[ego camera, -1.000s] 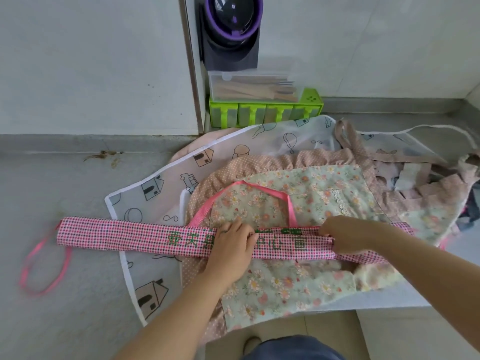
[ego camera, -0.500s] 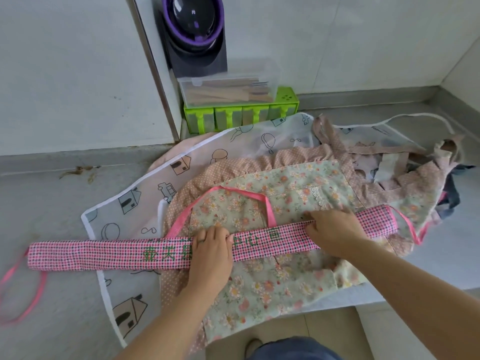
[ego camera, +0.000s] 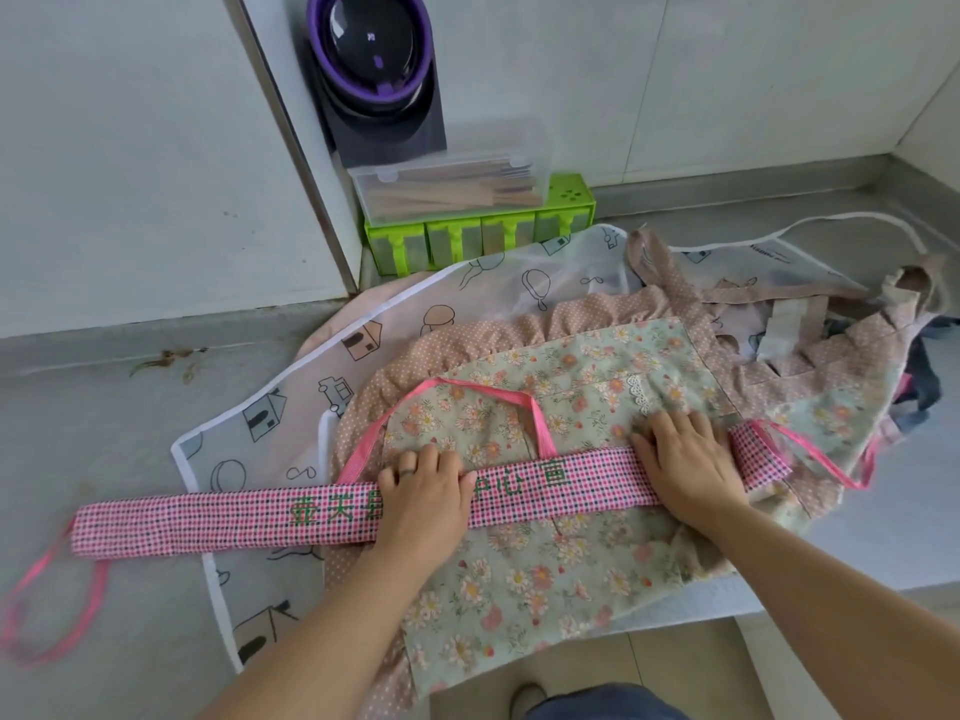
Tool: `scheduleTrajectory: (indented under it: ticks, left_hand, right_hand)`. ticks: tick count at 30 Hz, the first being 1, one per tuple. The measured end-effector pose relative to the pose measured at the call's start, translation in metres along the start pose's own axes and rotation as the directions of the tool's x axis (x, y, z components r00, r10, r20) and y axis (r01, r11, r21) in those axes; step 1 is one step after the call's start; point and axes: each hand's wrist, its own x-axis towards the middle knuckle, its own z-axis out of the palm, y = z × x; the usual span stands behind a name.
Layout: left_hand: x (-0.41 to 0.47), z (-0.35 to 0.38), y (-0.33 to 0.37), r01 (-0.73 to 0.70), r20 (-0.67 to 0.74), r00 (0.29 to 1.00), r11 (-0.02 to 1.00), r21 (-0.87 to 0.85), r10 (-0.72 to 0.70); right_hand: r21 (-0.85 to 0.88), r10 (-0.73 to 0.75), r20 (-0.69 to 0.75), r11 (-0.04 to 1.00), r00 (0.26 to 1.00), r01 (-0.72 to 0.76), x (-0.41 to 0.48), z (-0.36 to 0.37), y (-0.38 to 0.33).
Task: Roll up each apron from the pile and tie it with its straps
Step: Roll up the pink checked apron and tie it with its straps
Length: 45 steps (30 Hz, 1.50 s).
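A pink checked apron (ego camera: 218, 519) with green lettering lies folded into a long narrow band across the pile. My left hand (ego camera: 423, 504) presses flat on its middle. My right hand (ego camera: 685, 467) presses flat on the band further right. Its pink neck loop (ego camera: 488, 389) arcs above the band; one pink strap (ego camera: 52, 610) trails off the left end, another (ego camera: 831, 462) off the right end. Under it lie a green floral apron (ego camera: 524, 584), a dotted pink apron (ego camera: 467, 340) and a translucent apron with house drawings (ego camera: 270, 413).
The pile sits on a grey counter (ego camera: 104, 423) whose front edge runs below the aprons. At the back wall stand a green holder (ego camera: 467, 239) with a clear box of chopsticks (ego camera: 452, 184) and a dark purple-rimmed appliance (ego camera: 374, 59). More crumpled fabric (ego camera: 883, 314) lies far right.
Both hands went from curled over the band to lying flat on it. The right hand slid a little toward the band's right end, which now lies flatter.
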Motion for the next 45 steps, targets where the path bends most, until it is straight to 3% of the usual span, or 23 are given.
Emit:
scheduleTrajectory:
  ticks: [3, 5, 9, 13, 15, 17, 19, 20, 25, 30, 33, 36, 40, 42, 45]
  left_hand:
    - [0.0, -0.003, -0.004, -0.098, -0.032, 0.994, 0.991, 0.087, 0.102]
    - [-0.001, -0.005, -0.005, -0.148, -0.074, 0.985, 0.985, 0.093, 0.155]
    - [0.001, -0.007, -0.003, -0.165, 0.015, 0.986, 0.981, 0.106, 0.165]
    - [0.003, -0.015, 0.001, -0.156, 0.085, 0.986, 0.974, 0.166, 0.143]
    - [0.002, -0.016, 0.0, -0.172, 0.084, 0.984, 0.972, 0.158, 0.16]
    - [0.003, -0.016, 0.0, -0.182, 0.051, 0.983, 0.975, 0.131, 0.177]
    - [0.003, -0.016, -0.001, -0.185, 0.04, 0.983, 0.978, 0.095, 0.182]
    - [0.004, -0.015, -0.002, -0.192, 0.038, 0.981, 0.978, 0.084, 0.189]
    - [0.006, -0.014, -0.003, -0.202, 0.009, 0.979, 0.979, 0.04, 0.202]
    - [0.01, -0.021, -0.004, -0.203, 0.053, 0.977, 0.978, -0.05, 0.206]
    - [0.011, -0.031, -0.009, -0.172, 0.104, 0.973, 0.946, -0.275, 0.207]
    - [0.007, -0.057, -0.012, -0.143, 0.065, 0.975, 0.819, -0.556, 0.215]
    - [0.004, -0.121, -0.008, -0.166, -0.107, 0.986, 0.636, -0.753, 0.13]
    - [0.004, -0.159, 0.002, -0.159, -0.165, 0.986, 0.403, -0.901, 0.019]
    - [0.002, -0.216, 0.02, -0.252, -0.247, 0.967, -0.114, -0.961, -0.059]
  right_hand:
    - [0.077, -0.016, -0.028, 0.997, 0.999, 0.018, 0.004, 0.001, 0.0]
    - [-0.029, -0.037, -0.005, 0.999, 0.999, 0.037, 0.007, 0.0, 0.0]
    - [-0.19, -0.077, 0.013, 0.979, 0.997, 0.078, 0.011, -0.007, -0.003]
    - [-0.267, -0.146, -0.156, 0.958, 0.977, 0.101, 0.01, -0.012, -0.009]
    - [-0.18, -0.278, -0.284, 0.955, 0.918, 0.234, 0.006, -0.016, -0.033]
    - [0.019, -0.492, -0.31, 0.852, 0.813, 0.523, -0.002, -0.012, -0.07]
    - [0.157, -0.681, -0.183, 0.692, 0.709, 0.705, -0.01, 0.002, -0.103]
    - [0.163, -0.718, -0.107, 0.669, 0.687, 0.725, -0.012, 0.012, -0.112]
    - [0.198, -0.538, 0.012, 0.828, 0.843, 0.525, -0.007, 0.031, -0.111]
    - [0.139, -0.526, 0.105, 0.848, 0.844, 0.511, -0.002, 0.024, -0.12]
    - [0.253, -0.49, 0.24, 0.865, 0.838, 0.434, 0.007, 0.012, -0.127]
    - [0.599, -0.5, 0.314, 0.764, 0.807, 0.24, 0.012, -0.014, -0.136]
    - [0.775, -0.506, 0.2, 0.606, 0.839, 0.181, 0.019, -0.073, -0.154]
    - [0.874, -0.479, 0.132, 0.47, 0.868, 0.126, 0.024, -0.107, -0.169]
    - [0.95, -0.406, -0.056, 0.259, 0.912, 0.174, 0.028, -0.157, -0.194]
